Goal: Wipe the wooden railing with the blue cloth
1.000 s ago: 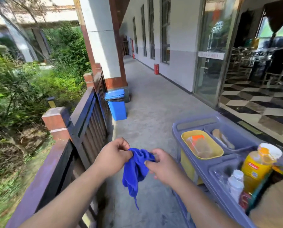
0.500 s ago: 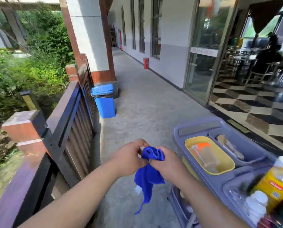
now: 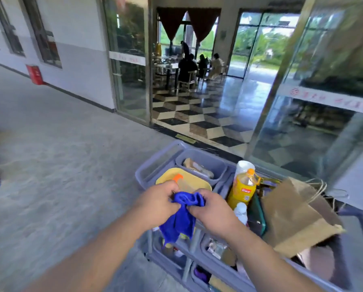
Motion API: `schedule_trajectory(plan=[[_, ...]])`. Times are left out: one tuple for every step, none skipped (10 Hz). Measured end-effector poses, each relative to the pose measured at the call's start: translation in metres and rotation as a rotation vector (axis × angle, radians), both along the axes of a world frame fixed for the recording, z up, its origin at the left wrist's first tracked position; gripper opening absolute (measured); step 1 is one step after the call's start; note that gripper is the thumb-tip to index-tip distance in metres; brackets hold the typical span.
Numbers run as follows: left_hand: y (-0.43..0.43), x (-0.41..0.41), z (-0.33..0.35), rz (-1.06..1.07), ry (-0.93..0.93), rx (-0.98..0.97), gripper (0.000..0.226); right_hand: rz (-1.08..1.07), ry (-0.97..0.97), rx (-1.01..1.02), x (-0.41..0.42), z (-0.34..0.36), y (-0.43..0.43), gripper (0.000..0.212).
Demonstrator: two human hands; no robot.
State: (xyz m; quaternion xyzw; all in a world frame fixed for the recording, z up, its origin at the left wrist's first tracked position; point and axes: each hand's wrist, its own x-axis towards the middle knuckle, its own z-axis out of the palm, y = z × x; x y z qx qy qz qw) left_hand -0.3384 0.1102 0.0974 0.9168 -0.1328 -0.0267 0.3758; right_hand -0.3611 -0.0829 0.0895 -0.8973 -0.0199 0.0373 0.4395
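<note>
The blue cloth (image 3: pixel 182 216) hangs bunched between both hands, just above the near corner of the grey cart (image 3: pixel 155 165). My left hand (image 3: pixel 157 205) pinches its upper left edge. My right hand (image 3: pixel 214 211) grips its upper right edge. The rest of the cloth droops below my fingers. The wooden railing is out of view.
The cart holds a yellow tray (image 3: pixel 166 175), a yellow bottle (image 3: pixel 242 188), a small white bottle (image 3: pixel 240 211) and a brown paper bag (image 3: pixel 292 216). Open glass doors (image 3: pixel 302 102) lead to a checkered floor with seated people (image 3: pixel 189 68). Bare concrete walkway (image 3: pixel 60 165) lies left.
The view has swung right, away from the railing and blue bin, toward the cart and doorway. Both hands still hold the cloth, now over the cart.
</note>
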Motion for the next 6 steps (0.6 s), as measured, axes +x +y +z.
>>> schedule_trajectory(plan=[[-0.033, 0.023, -0.005, -0.075, 0.008, -0.030, 0.023, -0.100, 0.003, -0.004, 0.007, -0.001, -0.027, 0.013], [-0.059, 0.054, -0.008, -0.129, -0.016, -0.010, 0.023, -0.180, 0.001, 0.003, 0.024, -0.002, -0.051, 0.009], [-0.084, 0.085, -0.010, -0.158, -0.005, 0.028, 0.023, -0.233, -0.015, -0.002, 0.045, -0.008, -0.070, 0.012], [-0.109, 0.117, -0.020, -0.185, 0.020, 0.093, 0.027, -0.269, 0.020, -0.016, 0.071, -0.018, -0.091, 0.012], [-0.128, 0.144, -0.034, -0.260, 0.057, 0.243, 0.025, -0.273, 0.118, -0.028, 0.094, -0.036, -0.109, 0.020], [-0.141, 0.175, -0.043, -0.296, 0.107, 0.309, 0.022, -0.262, 0.169, -0.056, 0.119, -0.053, -0.120, 0.037]])
